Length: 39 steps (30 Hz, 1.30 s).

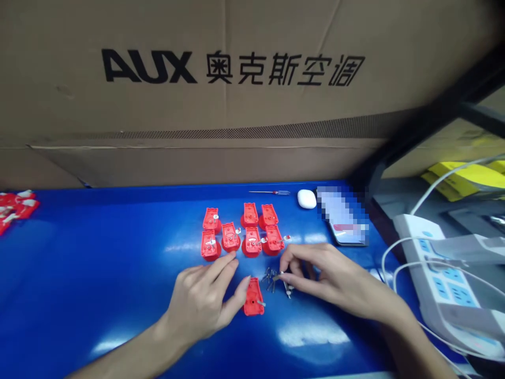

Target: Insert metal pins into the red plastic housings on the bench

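Note:
My left hand [203,300] rests on the blue table [98,273], its thumb and fingers steadying a red plastic part [253,298] that lies flat. My right hand [319,276] is pinched over a small heap of dark screws [270,277], its fingertips closed on a screw at the heap's right edge. Beyond both hands, several more red plastic parts [240,231] with small metal pieces lie in two rows.
A big cardboard box [236,89] walls off the back. A thin screwdriver [272,192], a white earbud case [306,198] and a phone [343,218] lie at the back right. A white power strip [445,279] with cables sits right. More red parts [16,208] lie far left.

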{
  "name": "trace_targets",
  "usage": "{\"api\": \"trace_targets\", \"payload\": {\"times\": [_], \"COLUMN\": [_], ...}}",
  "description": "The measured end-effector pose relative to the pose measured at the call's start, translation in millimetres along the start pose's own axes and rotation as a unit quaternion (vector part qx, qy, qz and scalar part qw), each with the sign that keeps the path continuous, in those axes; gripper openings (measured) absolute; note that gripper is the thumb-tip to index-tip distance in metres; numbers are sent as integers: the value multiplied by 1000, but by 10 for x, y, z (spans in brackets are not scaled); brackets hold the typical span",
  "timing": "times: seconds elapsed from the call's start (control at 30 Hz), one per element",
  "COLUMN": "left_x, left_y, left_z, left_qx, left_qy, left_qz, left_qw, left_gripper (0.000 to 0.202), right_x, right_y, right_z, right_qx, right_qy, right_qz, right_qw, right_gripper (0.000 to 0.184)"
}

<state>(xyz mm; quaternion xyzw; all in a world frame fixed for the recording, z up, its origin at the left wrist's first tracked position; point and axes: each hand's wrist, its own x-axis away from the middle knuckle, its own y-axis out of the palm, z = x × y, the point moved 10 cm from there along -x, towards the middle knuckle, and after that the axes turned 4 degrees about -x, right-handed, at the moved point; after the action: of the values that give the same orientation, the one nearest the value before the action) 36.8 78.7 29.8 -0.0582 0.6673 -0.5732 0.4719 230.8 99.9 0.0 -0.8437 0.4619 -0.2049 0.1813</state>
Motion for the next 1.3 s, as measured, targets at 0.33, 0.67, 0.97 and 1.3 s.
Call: {"api": "trace_targets", "payload": {"times": [0.33,0.67,0.97,1.3], "left_x": [28,110,200,41], "left_y": [86,292,519,102], "left_z": [-24,-63,-146,37], "left_qx": [-67,-102,-78,11], "left_qy": [-13,-26,-63,19], "left_qz": [-26,-109,-249,-59], "left_qw": [997,988,963,998], "left_gripper": [32,60,82,57], "right_x": [-19,-12,-10,-17], "right_y": [22,31,40,33], "right_z": [-7,-27,-25,-139], "right_qx": [26,36,41,-2], "right_qy": [-7,-11,-9,-53], "right_qz": [-4,-4,-6,15], "right_qw": [1000,999,999,998], "right_gripper": [23,21,21,19]}}
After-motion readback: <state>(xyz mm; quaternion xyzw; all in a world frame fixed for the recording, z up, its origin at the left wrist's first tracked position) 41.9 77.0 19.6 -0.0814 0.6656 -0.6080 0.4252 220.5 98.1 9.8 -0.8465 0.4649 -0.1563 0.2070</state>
